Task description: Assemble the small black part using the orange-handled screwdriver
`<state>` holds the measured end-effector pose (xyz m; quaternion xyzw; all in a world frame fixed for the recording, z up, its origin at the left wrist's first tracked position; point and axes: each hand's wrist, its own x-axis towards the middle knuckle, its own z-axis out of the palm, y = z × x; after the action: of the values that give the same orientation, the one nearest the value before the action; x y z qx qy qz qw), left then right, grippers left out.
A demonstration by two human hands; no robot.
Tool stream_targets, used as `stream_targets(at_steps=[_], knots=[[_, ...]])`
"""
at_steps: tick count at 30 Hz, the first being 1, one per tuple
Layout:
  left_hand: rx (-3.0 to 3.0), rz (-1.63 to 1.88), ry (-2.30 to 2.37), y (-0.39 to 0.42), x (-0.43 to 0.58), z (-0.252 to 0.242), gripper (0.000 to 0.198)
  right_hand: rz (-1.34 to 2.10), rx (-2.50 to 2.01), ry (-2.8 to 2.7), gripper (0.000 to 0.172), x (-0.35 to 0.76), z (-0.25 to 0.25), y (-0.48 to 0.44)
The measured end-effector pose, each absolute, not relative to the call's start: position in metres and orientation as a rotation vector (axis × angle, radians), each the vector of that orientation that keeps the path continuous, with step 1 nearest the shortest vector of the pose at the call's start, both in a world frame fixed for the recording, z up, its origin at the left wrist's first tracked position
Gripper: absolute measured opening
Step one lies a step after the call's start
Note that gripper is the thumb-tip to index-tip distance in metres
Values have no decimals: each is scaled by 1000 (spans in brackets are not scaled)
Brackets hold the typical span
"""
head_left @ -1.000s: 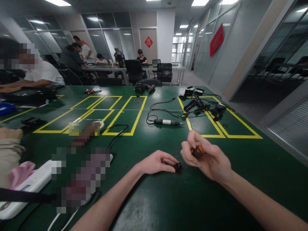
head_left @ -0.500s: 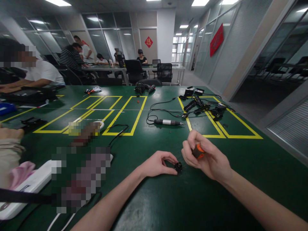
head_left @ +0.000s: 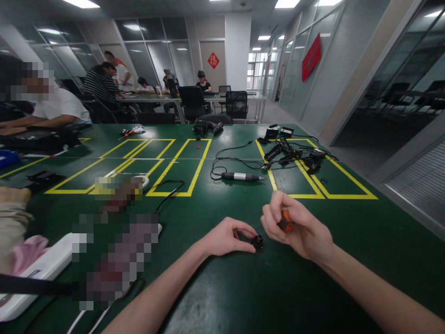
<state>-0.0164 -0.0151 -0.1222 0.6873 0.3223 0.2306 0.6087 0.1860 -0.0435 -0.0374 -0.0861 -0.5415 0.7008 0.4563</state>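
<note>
My left hand (head_left: 227, 236) pinches a small black round part (head_left: 257, 241) between thumb and fingers, against the green table (head_left: 222, 297). A metallic ring shows at the top of that part. Just right of it and slightly higher, my right hand (head_left: 301, 227) is closed around an orange and dark tool handle (head_left: 286, 220), which looks like a screwdriver's. The rest of this tool is hidden by the fingers. The two hands are close together but apart.
Beyond my hands lies a corded electric screwdriver (head_left: 241, 177). Black corded tools (head_left: 288, 153) are heaped at right; a power drill (head_left: 215, 127) lies at the back. At left are a white power strip (head_left: 38, 278) and a co-worker's hand (head_left: 14, 199).
The view has shifted very slightly. In my right hand the orange handle appears slightly turned, and the fingers have moved a little. My left hand keeps its pinch on the black part.
</note>
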Motion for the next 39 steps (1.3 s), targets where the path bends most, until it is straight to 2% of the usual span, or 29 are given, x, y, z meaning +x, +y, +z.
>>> stream_targets(at_steps=[3, 5, 13, 15, 18, 20, 25, 27, 31, 34, 36, 39], knots=[[1671, 531, 738, -15, -17, -122, 42, 1694, -227, -1381, 39, 187, -37, -44], [1738, 529, 738, -15, -18, -122, 41, 1707, -228, -1369, 44, 187, -37, -45], [2002, 576, 712, -16, -18, -119, 34, 1739, -222, -1303, 18, 185, -39, -47], [2040, 583, 727, -16, -18, -119, 33, 1726, -230, -1335, 25, 185, -39, -45], [2040, 589, 743, -17, -18, -120, 34, 1726, -257, -1351, 46, 185, -38, -44], [2022, 596, 749, -17, -18, -121, 36, 1755, -275, -1321, 50, 186, -38, -45], [1913, 581, 791, -15, -17, -124, 48, 1778, -238, -1259, 26, 186, -37, -46], [1854, 563, 785, -13, -18, -126, 47, 1760, -229, -1298, 23, 186, -37, -45], [1762, 541, 730, -9, -20, -128, 37, 1697, -241, -1381, 47, 186, -36, -44], [1715, 534, 709, -9, -20, -128, 33, 1723, -291, -1379, 54, 187, -37, -45], [1680, 529, 704, -9, -20, -128, 34, 1742, -289, -1361, 49, 187, -37, -46], [1633, 502, 681, -10, -19, -127, 36, 1744, -254, -1334, 31, 186, -36, -47]])
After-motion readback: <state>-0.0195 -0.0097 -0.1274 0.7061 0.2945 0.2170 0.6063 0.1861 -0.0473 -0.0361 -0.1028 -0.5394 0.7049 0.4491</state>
